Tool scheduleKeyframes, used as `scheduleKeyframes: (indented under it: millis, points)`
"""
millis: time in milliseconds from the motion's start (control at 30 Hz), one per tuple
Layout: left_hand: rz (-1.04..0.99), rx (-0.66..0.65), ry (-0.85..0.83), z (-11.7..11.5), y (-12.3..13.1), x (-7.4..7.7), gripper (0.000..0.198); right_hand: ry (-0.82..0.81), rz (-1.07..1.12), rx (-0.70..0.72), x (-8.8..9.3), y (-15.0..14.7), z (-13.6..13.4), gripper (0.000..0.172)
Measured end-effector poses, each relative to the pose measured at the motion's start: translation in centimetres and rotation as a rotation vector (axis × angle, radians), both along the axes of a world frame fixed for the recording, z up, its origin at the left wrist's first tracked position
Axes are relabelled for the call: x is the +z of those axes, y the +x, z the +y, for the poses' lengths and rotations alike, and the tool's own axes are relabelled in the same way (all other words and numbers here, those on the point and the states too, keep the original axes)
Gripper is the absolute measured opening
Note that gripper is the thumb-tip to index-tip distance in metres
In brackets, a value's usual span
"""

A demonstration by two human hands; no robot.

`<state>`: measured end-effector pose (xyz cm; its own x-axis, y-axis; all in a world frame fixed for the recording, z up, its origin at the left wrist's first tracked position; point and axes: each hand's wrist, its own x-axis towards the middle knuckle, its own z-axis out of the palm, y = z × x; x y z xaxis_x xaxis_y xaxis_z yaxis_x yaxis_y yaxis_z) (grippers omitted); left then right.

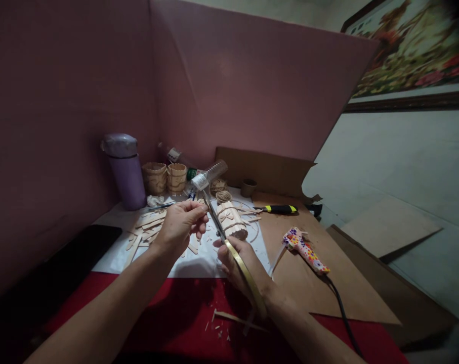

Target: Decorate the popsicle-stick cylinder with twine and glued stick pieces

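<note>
My right hand (239, 260) grips a pair of scissors (216, 218) with gold-coloured handles, its blades pointing up and away. Close to the blades, my left hand (183, 222) is closed in a pinch; whatever sits between its fingertips is too small to make out. Just behind the scissors, a small holder covered in wooden sticks (229, 216), with a wooden bow and twine around it, lies on its side. Wooden craft sticks (148, 227) are scattered on the white sheet (115, 253) around my left hand.
Behind stand a purple tumbler (127, 177), two stick-covered cups (176, 178), a clear plastic bottle (210, 174) and twine balls (223, 196). On the cardboard (328, 293) at right lie a patterned glue gun (305, 250) with its cord and a yellow-black cutter (280, 209).
</note>
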<state>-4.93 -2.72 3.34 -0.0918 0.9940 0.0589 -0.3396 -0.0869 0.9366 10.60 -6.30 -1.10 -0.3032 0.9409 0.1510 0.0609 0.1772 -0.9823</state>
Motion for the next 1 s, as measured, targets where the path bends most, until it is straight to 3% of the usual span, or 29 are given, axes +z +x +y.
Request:
scheduleKeyframes:
  millis: [233, 767, 1000]
  points:
    - [0.006, -0.004, -0.016, 0.05, 0.0, -0.08, 0.027, 0.045, -0.072, -0.001, 0.61, 0.02, -0.2, 0.067]
    - [-0.015, -0.018, -0.078, 0.1, -0.25, 0.41, 0.013, -0.025, -0.106, -0.046, 0.56, -0.45, -0.31, 0.038]
    - [-0.031, -0.031, -0.087, 0.07, -0.25, 0.66, 0.014, 0.026, -0.183, -0.105, 0.32, -0.64, -0.12, 0.04]
